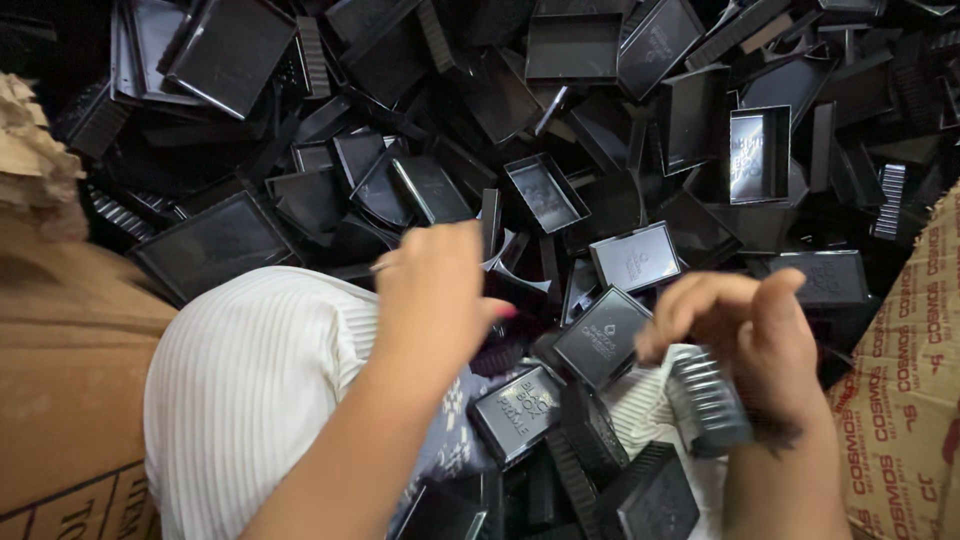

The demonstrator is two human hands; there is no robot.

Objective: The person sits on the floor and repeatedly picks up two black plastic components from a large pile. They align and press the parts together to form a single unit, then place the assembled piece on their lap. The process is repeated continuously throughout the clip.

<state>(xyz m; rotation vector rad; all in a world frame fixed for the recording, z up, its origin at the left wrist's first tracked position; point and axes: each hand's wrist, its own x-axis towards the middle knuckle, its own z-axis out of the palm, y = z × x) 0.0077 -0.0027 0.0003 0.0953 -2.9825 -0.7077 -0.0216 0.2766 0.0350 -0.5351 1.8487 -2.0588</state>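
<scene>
A big heap of black plastic tray-like box parts fills the view. My left hand reaches into the heap with fingers curled down among the pieces; what it grips is hidden. My right hand is closed around a ribbed black plastic piece, held just above my lap. Several flat black lids lie between the two hands, and more black parts rest on my lap.
My knee in white ribbed cloth sits at lower left. A brown cardboard box with a torn edge stands on the left. A printed sack rises at the right edge.
</scene>
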